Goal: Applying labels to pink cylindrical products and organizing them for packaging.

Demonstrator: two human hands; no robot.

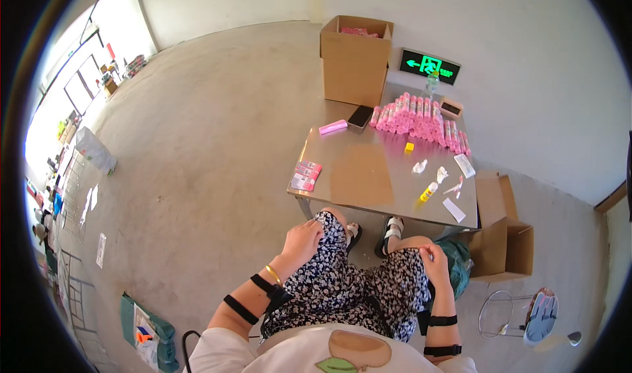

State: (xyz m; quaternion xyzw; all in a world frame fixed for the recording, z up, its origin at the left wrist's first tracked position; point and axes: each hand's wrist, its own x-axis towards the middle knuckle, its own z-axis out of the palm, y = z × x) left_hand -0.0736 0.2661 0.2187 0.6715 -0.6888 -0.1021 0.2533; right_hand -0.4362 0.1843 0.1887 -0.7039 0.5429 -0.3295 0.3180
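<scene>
I sit before a metal table (316,152), with both hands at my knees. My left hand (303,241) is closed on the floral trouser leg (331,238) near the left knee. At the other knee, the fingers of my right hand (435,265) are closed on the cloth of the right trouser leg (405,268). Neither hand touches anything on the table. A brown cardboard sheet (362,174) lies in front of me, with pink printed cards (307,175) to its left. To its right are a yellow glue stick (428,191) and a small yellow cap (409,147).
Many pink wrapped rolls (415,120) are piled at the back right; one roll (333,127) lies apart beside a phone (361,116). Crumpled tissues (442,174) and paper slips (454,210) lie at right. Cardboard boxes (355,70) stand behind and right; a stool (542,317) stands lower right.
</scene>
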